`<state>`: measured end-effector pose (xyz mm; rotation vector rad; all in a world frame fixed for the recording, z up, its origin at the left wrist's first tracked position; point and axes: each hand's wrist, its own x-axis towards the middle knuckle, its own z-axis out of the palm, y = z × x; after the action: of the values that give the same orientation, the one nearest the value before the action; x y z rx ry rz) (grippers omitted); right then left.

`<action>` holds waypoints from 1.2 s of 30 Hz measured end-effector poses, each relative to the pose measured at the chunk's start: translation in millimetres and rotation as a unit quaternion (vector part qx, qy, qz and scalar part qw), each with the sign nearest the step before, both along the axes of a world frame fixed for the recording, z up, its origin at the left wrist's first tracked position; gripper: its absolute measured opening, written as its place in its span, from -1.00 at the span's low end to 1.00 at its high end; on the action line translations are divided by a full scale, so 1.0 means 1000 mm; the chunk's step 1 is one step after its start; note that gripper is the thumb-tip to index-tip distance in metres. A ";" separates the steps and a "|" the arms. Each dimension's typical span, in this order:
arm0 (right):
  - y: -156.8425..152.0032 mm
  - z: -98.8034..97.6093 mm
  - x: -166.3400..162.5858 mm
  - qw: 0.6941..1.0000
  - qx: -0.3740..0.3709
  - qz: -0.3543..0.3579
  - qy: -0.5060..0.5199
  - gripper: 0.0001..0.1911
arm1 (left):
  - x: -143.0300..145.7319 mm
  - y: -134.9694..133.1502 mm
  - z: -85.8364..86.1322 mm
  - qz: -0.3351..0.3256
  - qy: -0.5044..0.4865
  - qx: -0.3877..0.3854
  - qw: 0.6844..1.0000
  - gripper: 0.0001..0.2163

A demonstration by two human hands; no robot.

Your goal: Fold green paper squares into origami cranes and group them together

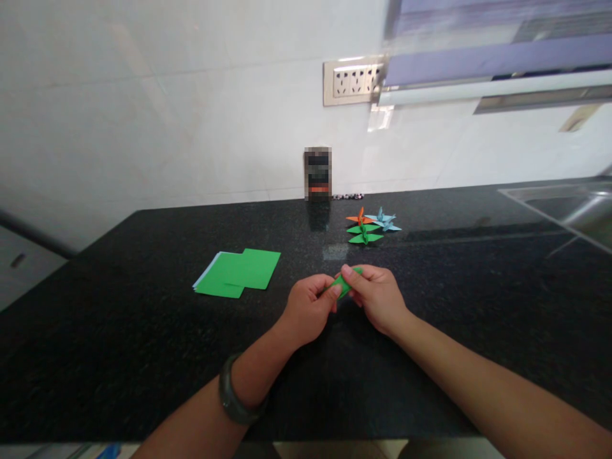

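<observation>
A small folded piece of green paper [342, 285] is pinched between both hands above the black stone counter [119, 331]. My left hand [308, 311] grips its left end with fingers curled. Its right end is held by my right hand [377, 296], thumb on top. A dark bracelet [233, 390] circles my left wrist. To the left lies a stack of green paper sheets [239, 273]. Behind the hands sit finished folded paper figures: an orange one [361, 218], a light blue one [385, 220] and two green ones [364, 234].
A small dark box [317, 173] stands against the white wall at the back of the counter. A wall socket strip [351, 81] is above it. A steel sink [568, 207] lies at the far right. A cabinet or hood [497, 51] overhangs at top right.
</observation>
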<state>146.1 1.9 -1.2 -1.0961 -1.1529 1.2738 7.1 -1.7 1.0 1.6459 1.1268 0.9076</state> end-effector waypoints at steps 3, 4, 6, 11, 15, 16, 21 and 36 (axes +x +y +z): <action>0.003 -0.002 0.001 0.999 -0.031 0.007 0.035 -0.54 | 0.001 0.000 0.000 -0.007 -0.034 -0.044 0.998 -0.76; 0.004 -0.002 0.002 0.998 -0.034 0.012 0.045 -0.52 | 0.002 0.000 0.000 -0.006 -0.047 -0.056 0.997 -0.76; 0.004 -0.001 0.002 0.998 -0.025 0.023 0.057 -0.49 | 0.002 0.000 0.001 0.009 -0.072 -0.071 0.995 -0.76; 0.000 0.003 0.002 0.999 -0.012 0.047 0.012 -0.61 | 0.004 0.001 0.003 0.061 -0.096 -0.070 0.991 -0.78; -0.002 0.005 0.001 1.000 -0.006 0.014 -0.022 -0.62 | 0.005 0.001 0.000 0.050 -0.065 -0.084 0.993 -0.72; -0.002 0.005 0.001 1.000 -0.003 0.005 -0.031 -0.61 | 0.004 0.001 -0.001 0.046 -0.056 -0.090 0.993 -0.69; -0.001 0.000 -0.001 0.997 0.028 -0.008 -0.077 -0.62 | 0.003 0.001 -0.002 0.034 -0.030 -0.056 0.997 -0.68; 0.000 0.001 0.004 0.996 0.055 -0.002 -0.072 -0.63 | 0.005 0.001 0.002 0.016 -0.055 -0.093 0.994 -0.75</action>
<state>150.1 2.2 -0.1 -1.1221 -1.3122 1.1282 12.5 -1.0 2.5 1.4129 1.1285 0.8754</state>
